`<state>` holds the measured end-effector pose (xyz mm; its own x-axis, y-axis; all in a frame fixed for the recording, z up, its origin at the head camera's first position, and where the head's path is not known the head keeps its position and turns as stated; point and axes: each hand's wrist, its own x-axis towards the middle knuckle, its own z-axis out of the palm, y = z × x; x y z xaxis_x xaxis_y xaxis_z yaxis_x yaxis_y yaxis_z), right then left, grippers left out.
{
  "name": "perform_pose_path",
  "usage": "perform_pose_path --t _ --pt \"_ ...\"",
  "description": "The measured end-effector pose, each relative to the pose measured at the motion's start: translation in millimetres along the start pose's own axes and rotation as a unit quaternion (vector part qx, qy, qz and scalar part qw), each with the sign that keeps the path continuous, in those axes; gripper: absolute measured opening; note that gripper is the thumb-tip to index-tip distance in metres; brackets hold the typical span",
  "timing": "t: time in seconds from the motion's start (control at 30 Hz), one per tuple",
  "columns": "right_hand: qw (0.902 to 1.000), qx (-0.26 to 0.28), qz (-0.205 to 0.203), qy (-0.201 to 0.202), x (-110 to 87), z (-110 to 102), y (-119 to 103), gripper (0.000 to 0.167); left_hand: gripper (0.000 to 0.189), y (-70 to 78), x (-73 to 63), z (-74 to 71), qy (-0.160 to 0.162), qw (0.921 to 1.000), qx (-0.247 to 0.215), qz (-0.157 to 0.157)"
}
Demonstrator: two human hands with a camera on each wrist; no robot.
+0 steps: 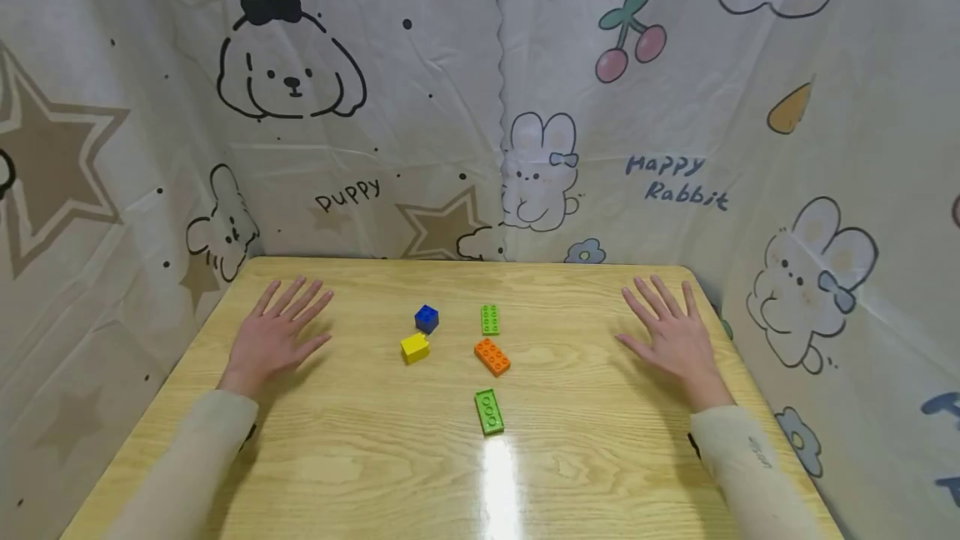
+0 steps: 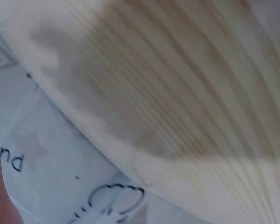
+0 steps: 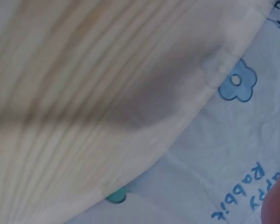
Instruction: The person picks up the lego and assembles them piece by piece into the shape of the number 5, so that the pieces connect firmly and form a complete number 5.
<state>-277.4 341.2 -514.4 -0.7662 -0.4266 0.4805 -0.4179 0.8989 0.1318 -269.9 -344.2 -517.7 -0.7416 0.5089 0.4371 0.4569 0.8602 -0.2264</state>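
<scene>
My left hand [image 1: 268, 342] and right hand [image 1: 678, 342] are spread, fingers [image 1: 311, 310] released, seemingly leaving the blue block [image 1: 427, 320], yellow block [image 1: 415, 348], orange block [image 1: 492, 357], far green block [image 1: 490, 320] and upturned green block [image 1: 489, 412] unobstructed between them on the table [image 1: 360, 473].

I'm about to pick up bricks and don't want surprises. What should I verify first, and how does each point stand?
1. Left grip free: ok, fingers spread, holding nothing.
2. Right grip free: ok, spread and holding nothing.
3. Blue brick clear of yellow brick: cannot tell, they sit very close.
4. Orange brick studs up: ok.
5. Farther green brick studs up: ok.
6. Nearer green brick studs up: not ok, its hollow underside faces up.
</scene>
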Motion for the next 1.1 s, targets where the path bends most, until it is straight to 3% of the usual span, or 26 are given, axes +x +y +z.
perform_pose_path --t 0.33,0.53,0.67,0.77,0.87,1.1 --pt "0.9993 0.033 0.009 -0.013 21.2 9.6 -30.1 0.09 0.075 49.8 19.1 -0.3 -0.01 0.9997 -0.022 -0.005" --pt "0.9979 0.057 0.007 -0.028 35.3 14.0 -54.2 0.09 0.072 96.7 31.8 -4.4 0.0 0.9973 -0.072 -0.015" --pt "0.9961 0.078 0.005 -0.042 43.2 16.0 -70.0 0.086 0.071 131.1 38.0 -8.3 -0.008 0.9903 -0.136 -0.024" --pt "0.9949 0.087 0.005 -0.05 48.5 17.1 -80.3 0.081 0.07 155.3 40.9 -12.0 -0.029 0.9807 -0.19 -0.038" --pt "0.9933 0.098 0.008 -0.06 52.7 17.9 -90.1 0.077 0.068 176.8 43.0 -14.2 -0.057 0.9657 -0.247 -0.053" --pt "0.9864 0.136 0.015 -0.091 58.7 17.3 -111.6 0.072 0.069 214.7 46.1 -18.1 -0.15 0.9107 -0.376 -0.084"
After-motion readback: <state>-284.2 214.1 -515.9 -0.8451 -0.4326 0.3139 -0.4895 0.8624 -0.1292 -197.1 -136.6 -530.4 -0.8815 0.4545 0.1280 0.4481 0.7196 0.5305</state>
